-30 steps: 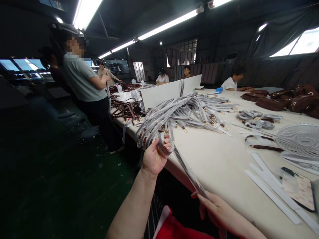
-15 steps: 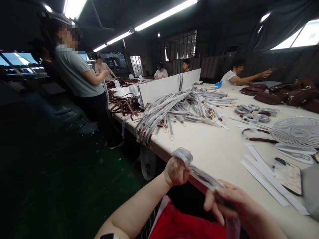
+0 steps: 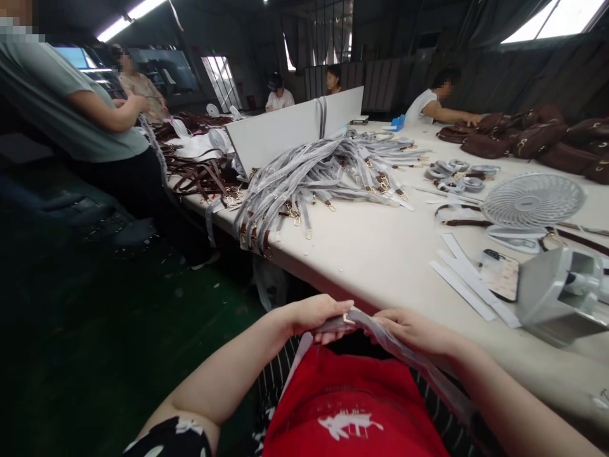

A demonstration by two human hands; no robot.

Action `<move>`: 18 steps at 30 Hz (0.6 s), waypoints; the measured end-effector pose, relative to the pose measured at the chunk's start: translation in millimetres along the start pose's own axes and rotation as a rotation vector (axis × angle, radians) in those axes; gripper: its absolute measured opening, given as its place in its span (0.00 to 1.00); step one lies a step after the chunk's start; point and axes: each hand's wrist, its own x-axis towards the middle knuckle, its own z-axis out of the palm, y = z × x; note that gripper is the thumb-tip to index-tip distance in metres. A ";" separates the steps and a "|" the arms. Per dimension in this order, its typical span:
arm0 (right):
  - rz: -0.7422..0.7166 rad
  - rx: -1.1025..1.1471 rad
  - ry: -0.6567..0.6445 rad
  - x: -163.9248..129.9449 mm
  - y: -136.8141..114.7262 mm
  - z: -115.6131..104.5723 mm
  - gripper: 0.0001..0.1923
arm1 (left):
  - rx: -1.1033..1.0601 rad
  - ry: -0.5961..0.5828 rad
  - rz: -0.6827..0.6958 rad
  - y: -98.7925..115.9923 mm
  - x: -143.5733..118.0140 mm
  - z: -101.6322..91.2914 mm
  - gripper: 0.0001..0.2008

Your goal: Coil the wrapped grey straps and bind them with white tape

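Note:
A strap (image 3: 402, 349) in greyish translucent wrapping runs between my hands, in front of my red apron, and trails down to the lower right. My left hand (image 3: 316, 317) pinches one part of it, thumb on top, beside a small pale metal-looking piece I cannot make out clearly. My right hand (image 3: 413, 327) has its fingers closed round the strap a little to the right. Both hands are just off the table's near edge. Beyond them lies a heap of similar wrapped straps (image 3: 304, 171) with brown ends and gold clasps.
On the white table (image 3: 361, 260) are a round fan (image 3: 533, 200), white strips (image 3: 469, 289), a phone (image 3: 499, 274), a grey metal device (image 3: 564, 295), coiled straps (image 3: 459, 174) and brown bags (image 3: 523, 136). A white board (image 3: 295, 130) stands behind the heap. A co-worker (image 3: 95, 120) stands at left.
The rolled strap end on my left fist is no longer seen there. My hands have drawn closer together and nearer my body, still on the strap. My view has swung right and down.

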 end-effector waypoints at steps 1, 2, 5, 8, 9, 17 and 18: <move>-0.005 0.069 0.004 0.3 -1.4 2.2 0.30 | -0.074 0.008 0.016 0.0 2.3 -2.7 0.33; -0.015 0.138 0.025 0.7 -2.9 3.4 0.32 | -0.138 0.010 0.039 -0.4 4.9 -5.5 0.33; -0.059 0.270 0.113 3.8 -6.6 1.4 0.31 | -0.281 0.022 0.094 -3.2 12.3 -14.5 0.32; -0.088 0.273 0.166 10.5 -7.2 -2.7 0.27 | -0.408 0.036 0.088 -5.4 16.6 -22.4 0.32; -0.098 0.265 0.184 14.1 -6.8 -3.3 0.26 | -0.461 0.025 0.085 -4.7 17.5 -24.1 0.32; -0.259 0.241 0.441 60.2 -2.6 11.1 0.32 | -0.898 -0.043 0.347 33.3 41.3 -15.9 0.37; -0.265 0.231 0.474 65.3 -3.3 14.2 0.33 | -0.945 -0.008 0.388 37.5 47.2 -13.7 0.36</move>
